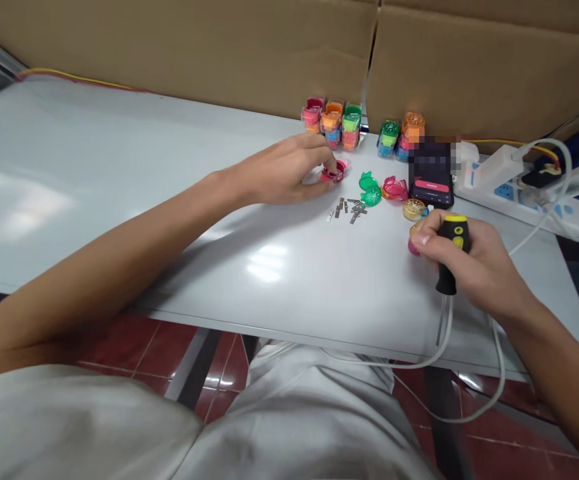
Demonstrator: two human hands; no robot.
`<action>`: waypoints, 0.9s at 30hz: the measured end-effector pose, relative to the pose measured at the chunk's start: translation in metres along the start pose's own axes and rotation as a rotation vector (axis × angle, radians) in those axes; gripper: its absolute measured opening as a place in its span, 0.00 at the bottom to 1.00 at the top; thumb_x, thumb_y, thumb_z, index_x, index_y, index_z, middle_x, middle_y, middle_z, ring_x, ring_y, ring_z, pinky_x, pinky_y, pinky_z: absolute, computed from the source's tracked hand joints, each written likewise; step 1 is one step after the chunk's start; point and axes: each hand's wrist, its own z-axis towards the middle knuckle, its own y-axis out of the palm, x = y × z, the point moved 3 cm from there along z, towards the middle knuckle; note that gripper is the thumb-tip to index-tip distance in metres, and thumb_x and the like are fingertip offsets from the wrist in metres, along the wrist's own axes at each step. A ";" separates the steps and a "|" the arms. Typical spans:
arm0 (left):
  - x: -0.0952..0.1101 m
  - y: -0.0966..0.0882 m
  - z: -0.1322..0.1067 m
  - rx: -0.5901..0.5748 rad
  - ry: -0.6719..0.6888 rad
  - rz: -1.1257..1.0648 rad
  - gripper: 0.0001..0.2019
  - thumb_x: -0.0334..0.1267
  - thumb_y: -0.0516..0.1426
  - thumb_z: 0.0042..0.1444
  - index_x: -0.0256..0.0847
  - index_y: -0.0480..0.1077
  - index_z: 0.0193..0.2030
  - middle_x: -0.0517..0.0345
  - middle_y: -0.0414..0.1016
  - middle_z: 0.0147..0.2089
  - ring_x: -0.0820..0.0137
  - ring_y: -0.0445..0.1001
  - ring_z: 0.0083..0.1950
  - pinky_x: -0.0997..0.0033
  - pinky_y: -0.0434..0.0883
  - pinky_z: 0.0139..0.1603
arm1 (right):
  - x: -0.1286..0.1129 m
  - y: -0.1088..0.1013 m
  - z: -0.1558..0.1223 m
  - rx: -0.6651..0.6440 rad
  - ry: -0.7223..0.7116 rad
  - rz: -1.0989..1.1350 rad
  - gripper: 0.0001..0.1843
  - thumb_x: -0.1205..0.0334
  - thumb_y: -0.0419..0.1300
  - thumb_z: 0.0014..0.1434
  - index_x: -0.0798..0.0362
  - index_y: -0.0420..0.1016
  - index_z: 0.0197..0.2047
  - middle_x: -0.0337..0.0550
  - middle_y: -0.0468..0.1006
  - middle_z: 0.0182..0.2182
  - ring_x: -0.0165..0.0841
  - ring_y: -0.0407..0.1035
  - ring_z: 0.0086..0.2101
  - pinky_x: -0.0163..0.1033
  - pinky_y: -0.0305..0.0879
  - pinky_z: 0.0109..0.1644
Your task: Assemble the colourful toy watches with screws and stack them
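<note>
My left hand (286, 175) reaches across the white table (119, 200), and its fingertips pinch a small pink plastic piece (336, 171). My right hand (472, 263) is wrapped around a yellow and black screwdriver (452, 250), handle up, shaft pointing down toward me. A small pink piece (412, 247) shows under its fingertips. Between the hands lie several small metal blades (350, 209), green plastic shells (370, 189), a pink shell (395, 189) and a yellow one (414, 209).
Stacks of coloured plastic pieces (333, 121) and two more (400, 137) stand against the cardboard wall (219, 47). A phone (432, 173) lies by a white power strip (519, 187) with cables. A white cable (474, 373) hangs off the table's front edge.
</note>
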 end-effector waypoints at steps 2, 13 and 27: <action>-0.002 0.004 -0.004 0.005 -0.010 0.016 0.18 0.50 0.54 0.67 0.43 0.73 0.55 0.49 0.75 0.52 0.58 0.71 0.53 0.57 0.69 0.53 | 0.004 -0.001 0.003 0.024 -0.001 0.004 0.18 0.52 0.63 0.66 0.52 0.66 0.28 0.36 0.64 0.25 0.29 0.61 0.30 0.37 0.57 0.35; 0.001 -0.008 -0.014 0.119 -0.105 -0.012 0.07 0.43 0.60 0.55 0.43 0.71 0.36 0.52 0.73 0.42 0.68 0.66 0.35 0.61 0.66 0.38 | 0.013 -0.007 0.014 0.202 -0.057 0.329 0.16 0.48 0.63 0.68 0.54 0.78 0.41 0.47 0.81 0.40 0.32 0.78 0.33 0.40 0.78 0.39; 0.081 0.003 -0.038 -0.074 0.130 -0.442 0.04 0.34 0.60 0.57 0.44 0.76 0.38 0.53 0.79 0.46 0.67 0.77 0.40 0.66 0.72 0.43 | 0.019 -0.008 0.017 0.277 -0.129 0.202 0.14 0.50 0.64 0.68 0.53 0.78 0.44 0.50 0.82 0.42 0.34 0.80 0.36 0.42 0.81 0.45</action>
